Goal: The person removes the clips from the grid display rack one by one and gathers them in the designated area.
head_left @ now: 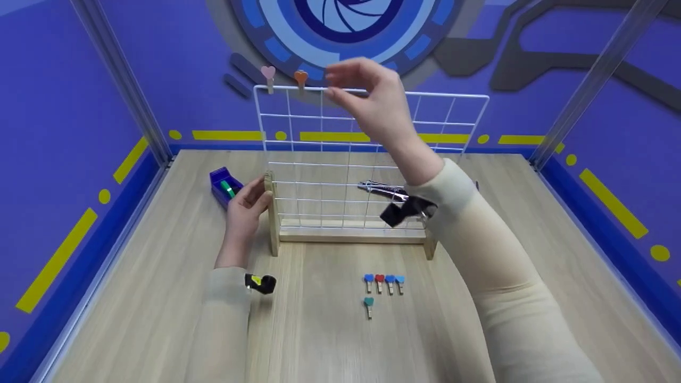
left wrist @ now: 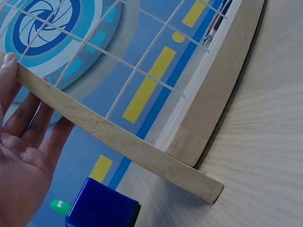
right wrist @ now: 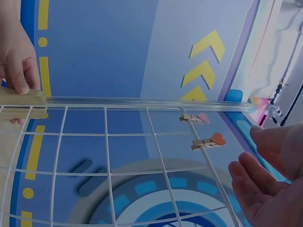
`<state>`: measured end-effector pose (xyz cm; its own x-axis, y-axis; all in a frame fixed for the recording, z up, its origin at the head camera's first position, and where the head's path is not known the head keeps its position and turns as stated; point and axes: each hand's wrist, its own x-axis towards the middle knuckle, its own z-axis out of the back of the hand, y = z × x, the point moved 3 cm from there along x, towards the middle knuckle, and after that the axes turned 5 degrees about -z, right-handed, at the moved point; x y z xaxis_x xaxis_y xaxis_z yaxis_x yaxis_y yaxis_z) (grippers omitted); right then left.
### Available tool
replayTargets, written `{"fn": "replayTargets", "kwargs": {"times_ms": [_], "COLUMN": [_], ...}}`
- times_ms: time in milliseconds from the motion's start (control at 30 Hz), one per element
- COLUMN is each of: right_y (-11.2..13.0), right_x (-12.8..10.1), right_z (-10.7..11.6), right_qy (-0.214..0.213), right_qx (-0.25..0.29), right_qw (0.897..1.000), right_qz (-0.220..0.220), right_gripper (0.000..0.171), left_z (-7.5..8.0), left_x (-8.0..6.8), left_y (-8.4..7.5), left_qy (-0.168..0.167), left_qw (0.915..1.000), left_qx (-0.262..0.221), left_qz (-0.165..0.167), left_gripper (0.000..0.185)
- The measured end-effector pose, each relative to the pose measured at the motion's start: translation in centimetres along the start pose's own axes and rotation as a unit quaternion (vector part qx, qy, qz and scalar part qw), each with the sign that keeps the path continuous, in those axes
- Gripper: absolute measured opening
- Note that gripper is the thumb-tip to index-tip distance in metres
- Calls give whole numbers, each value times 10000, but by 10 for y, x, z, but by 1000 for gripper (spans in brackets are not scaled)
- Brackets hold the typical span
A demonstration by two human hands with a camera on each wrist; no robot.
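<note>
A white wire grid point(head_left: 346, 142) stands upright in a wooden base point(head_left: 351, 239). My left hand point(head_left: 246, 210) grips the upper part of its left wooden post point(left wrist: 118, 139), thumb on one side and fingers on the other. Two heart clothespins, one pink point(head_left: 268, 78) and one orange point(head_left: 301, 80), are clipped on the grid's top wire at the left. Just right of the orange one, my right hand point(head_left: 375, 96) is raised at the top wire, thumb and fingers apart. In the right wrist view nothing is between its fingers, and the orange clothespin point(right wrist: 209, 142) sits close to the fingertips.
In front of the rack lie several heart clothespins in a row, blue point(head_left: 369, 279) and red point(head_left: 379, 279) among them, with a teal one point(head_left: 368, 302) nearer. A blue box point(head_left: 219, 178) with a green item stands behind my left hand. Metal tools point(head_left: 380, 188) lie behind the grid.
</note>
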<state>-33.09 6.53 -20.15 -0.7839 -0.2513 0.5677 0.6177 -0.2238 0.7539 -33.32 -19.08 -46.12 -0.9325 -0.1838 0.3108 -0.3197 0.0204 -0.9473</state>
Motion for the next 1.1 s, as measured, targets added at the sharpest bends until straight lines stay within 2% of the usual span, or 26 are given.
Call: {"fn": "replayTargets", "kwargs": {"times_ms": [100,300,633,833,1100], "right_y": [3,7,5,3,-3], "right_x": [13,32,39,40,39], "right_z": [-4,-15,-28,-29,-28], "right_qy": [139,393,545,422,160], "right_qx": [-214,-737,-1293,-1281,-1014], "right_qw": [9997,9953,9844,9862,9908], "right_qz": [-21,-490,-1062,-963,-877], "right_gripper": [29,29,23,20,18], "left_z": [0,0,-1,-2,-3], "left_x": [0,1,0,1,0], "left_y": [1,1,1,1,2], "left_qy": [64,142,121,61,81], "left_qw": [10000,9998,9998,9999,9998], "left_qx": [9,19,-103,-160,-182], "left_qz": [66,105,124,-25,40], "left_gripper": [45,45,46,47,46]}}
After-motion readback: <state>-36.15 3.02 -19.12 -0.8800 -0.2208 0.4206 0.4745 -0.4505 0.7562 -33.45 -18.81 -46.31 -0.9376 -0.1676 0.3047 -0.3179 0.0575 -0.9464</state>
